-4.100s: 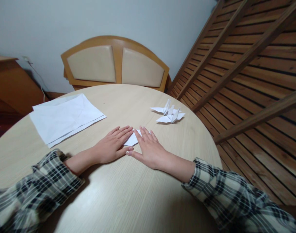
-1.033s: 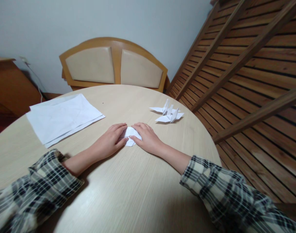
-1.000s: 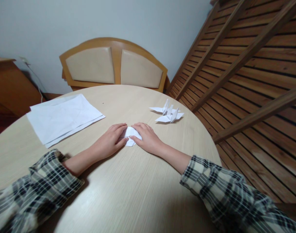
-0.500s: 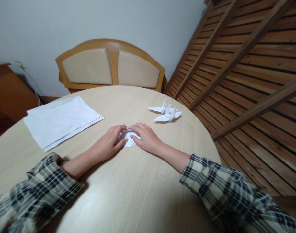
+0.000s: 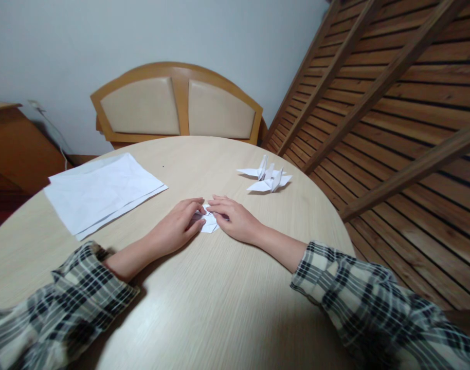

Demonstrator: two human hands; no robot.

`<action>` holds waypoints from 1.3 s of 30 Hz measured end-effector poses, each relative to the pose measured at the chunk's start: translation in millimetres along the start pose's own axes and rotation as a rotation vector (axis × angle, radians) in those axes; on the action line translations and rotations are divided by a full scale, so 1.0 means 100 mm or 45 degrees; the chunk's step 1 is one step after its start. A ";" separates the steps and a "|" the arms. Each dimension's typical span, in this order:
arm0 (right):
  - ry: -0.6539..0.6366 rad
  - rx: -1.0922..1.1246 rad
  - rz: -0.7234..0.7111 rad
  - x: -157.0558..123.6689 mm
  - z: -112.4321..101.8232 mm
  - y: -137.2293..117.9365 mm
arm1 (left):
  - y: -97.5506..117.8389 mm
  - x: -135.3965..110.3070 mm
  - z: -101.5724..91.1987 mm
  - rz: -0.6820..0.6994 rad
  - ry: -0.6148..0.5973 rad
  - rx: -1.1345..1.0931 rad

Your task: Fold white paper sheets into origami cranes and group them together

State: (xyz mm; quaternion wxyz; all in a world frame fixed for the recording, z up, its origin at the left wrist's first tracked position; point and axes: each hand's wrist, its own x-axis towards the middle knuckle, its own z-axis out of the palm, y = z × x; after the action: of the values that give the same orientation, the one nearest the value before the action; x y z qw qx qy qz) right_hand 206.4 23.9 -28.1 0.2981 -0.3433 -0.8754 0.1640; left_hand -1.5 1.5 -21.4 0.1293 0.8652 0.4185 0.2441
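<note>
A small piece of folded white paper (image 5: 209, 223) lies flat on the round table in front of me, partly covered by my fingers. From the left, my left hand (image 5: 183, 222) grips its side, thumb at the near part and curled fingers at the far part. On the other side, my right hand (image 5: 235, 218) has its fingertips on the paper's upper right, with the thumb tucked under the fingers. Creases show on the strip of paper between my hands. Beyond my right hand stand folded paper cranes (image 5: 271, 181), close together.
Large white paper sheets (image 5: 104, 192) lie stacked at the left of the pale wooden table (image 5: 204, 308). Behind the table rises a padded wooden headboard-like panel (image 5: 184, 103). A slatted wooden partition (image 5: 393, 103) slopes along the right, and a brown cabinet (image 5: 22, 144) stands at left.
My right fingers have shifted on the paper and the right thumb has drawn in beneath them. The paper's raised far edge now looks flatter. The whole view has shifted slightly.
</note>
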 end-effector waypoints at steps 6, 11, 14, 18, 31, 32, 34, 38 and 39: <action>-0.025 0.050 -0.093 0.00 -0.01 -0.02 | -0.01 0.01 0.00 0.004 0.016 -0.021; -0.089 0.045 -0.097 0.00 -0.03 -0.03 | -0.03 0.00 0.00 0.024 -0.009 0.039; -0.124 -0.020 -0.109 0.00 -0.03 -0.03 | -0.04 -0.01 0.00 0.048 -0.020 0.109; -0.195 -0.117 -0.075 -0.02 -0.06 -0.04 | -0.05 -0.02 0.01 0.067 0.009 0.163; -0.337 -0.118 -0.119 -0.03 -0.18 0.02 | 0.03 0.01 -0.05 0.087 0.088 -0.004; -0.331 -0.122 -0.115 -0.03 -0.18 0.02 | 0.04 0.01 -0.06 0.078 0.080 -0.031; -0.304 -0.116 -0.102 -0.02 -0.19 0.01 | 0.06 0.01 -0.08 0.057 0.049 -0.066; -0.202 -0.113 -0.045 -0.02 -0.21 0.00 | 0.11 0.00 -0.11 0.037 -0.017 -0.054; -0.181 -0.130 -0.026 -0.02 -0.21 -0.01 | 0.11 0.00 -0.11 0.042 -0.015 -0.041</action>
State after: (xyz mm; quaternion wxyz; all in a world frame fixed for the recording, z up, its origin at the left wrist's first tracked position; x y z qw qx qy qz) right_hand 220.5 23.9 -12.4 0.2189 -0.3368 -0.9050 0.1401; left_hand -0.1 -5.1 -7.5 0.1418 0.8712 0.3993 0.2478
